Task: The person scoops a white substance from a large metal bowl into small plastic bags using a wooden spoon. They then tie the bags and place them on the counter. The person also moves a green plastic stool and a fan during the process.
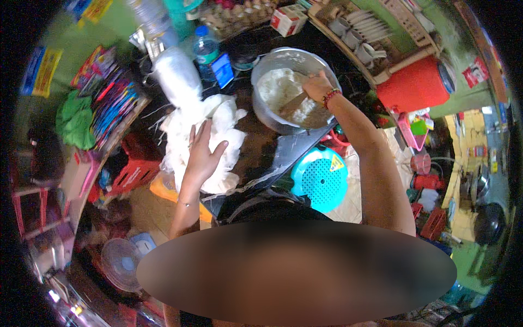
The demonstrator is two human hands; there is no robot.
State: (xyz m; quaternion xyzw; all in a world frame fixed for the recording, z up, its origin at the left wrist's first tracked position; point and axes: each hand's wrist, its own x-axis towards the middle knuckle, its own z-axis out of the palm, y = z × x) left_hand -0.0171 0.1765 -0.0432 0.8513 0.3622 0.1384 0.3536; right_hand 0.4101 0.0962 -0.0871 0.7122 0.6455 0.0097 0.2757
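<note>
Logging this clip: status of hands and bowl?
Right hand gripping wooden spatula in round metal bowl of white dough. Left hand flat on white plastic bags. Nothing obstructing.

One head-worn fisheye view looks steeply down from close above the bench (261,144), edges bending toward the rim.

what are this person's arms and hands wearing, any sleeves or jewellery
Both forearms are bare, with no sleeves in view and no gloves. The right hand has a beaded bracelet in red and mixed colours at the wrist. The left hand has a thin, plain bangle round its wrist.
</note>
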